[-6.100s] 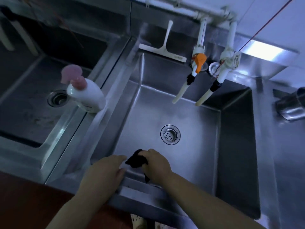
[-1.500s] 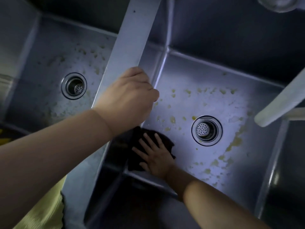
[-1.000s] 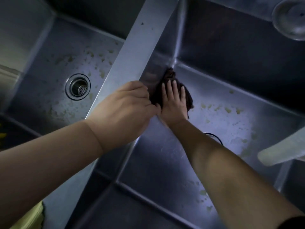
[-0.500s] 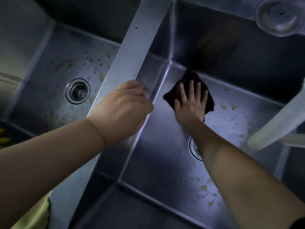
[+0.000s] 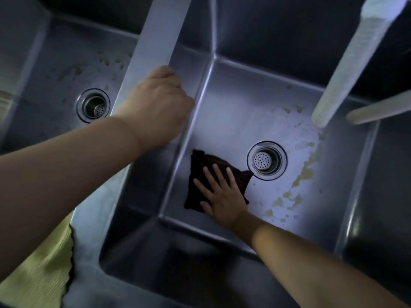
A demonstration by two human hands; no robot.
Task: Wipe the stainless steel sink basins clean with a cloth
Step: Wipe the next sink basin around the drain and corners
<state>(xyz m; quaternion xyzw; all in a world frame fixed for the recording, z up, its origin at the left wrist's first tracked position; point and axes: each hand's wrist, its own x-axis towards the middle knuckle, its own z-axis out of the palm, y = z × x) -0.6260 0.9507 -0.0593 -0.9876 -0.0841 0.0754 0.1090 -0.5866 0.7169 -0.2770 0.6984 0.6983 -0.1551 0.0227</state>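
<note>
I look straight down into two stainless steel basins. On the floor of the right basin (image 5: pixel 240 112) lies a dark cloth (image 5: pixel 201 165), and my right hand (image 5: pixel 222 192) presses flat on it with fingers spread, just left of the drain (image 5: pixel 266 160). Yellowish stains (image 5: pixel 304 174) cover the floor right of the drain. My left hand (image 5: pixel 158 105) curls over the steel divider (image 5: pixel 160 32) between the basins. The left basin (image 5: pixel 66 63) shows its own drain (image 5: pixel 93 106) and scattered specks.
Two pale hose ends hang over the right basin's far right corner, the larger hose (image 5: pixel 347 61) steep and the smaller hose (image 5: pixel 378 110) nearly level. A yellow-green ribbed fabric (image 5: pixel 40 274) sits at the lower left by the sink's front edge.
My right hand has slid the cloth from the basin's far left corner toward me, to the near left beside the drain. The left hand stays on the divider.
</note>
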